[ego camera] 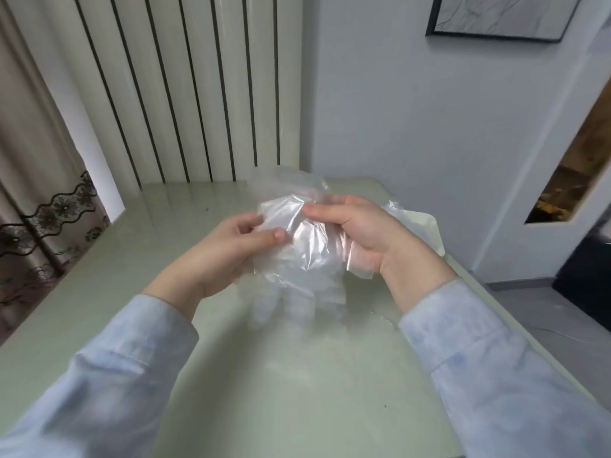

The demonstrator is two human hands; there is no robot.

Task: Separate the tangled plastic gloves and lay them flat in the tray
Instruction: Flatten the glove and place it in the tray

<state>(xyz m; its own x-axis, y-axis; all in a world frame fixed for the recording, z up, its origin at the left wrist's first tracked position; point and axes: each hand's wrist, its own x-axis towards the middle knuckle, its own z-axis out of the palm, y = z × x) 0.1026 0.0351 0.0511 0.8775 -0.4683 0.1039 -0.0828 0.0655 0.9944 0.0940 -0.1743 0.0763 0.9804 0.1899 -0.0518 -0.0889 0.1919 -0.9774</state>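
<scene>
Over the pale green counter [297,375], the tangled plastic gloves [297,249] hang between 2 hands. The left hand [224,249] and the right hand [360,236] each have fingers [246,223] clamped on the film, apparently to pull layers apart.

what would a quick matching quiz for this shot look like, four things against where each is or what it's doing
Column A
1 left hand
2 gloves
3 tray
4 picture

Column B
a hanging at the top right of the view
b clear, bunched, held above the table
c beyond the right hand, on the table's right side
d pinching plastic between thumb and fingers

Pairs: 1-d, 2-b, 3-c, 4-a
</scene>
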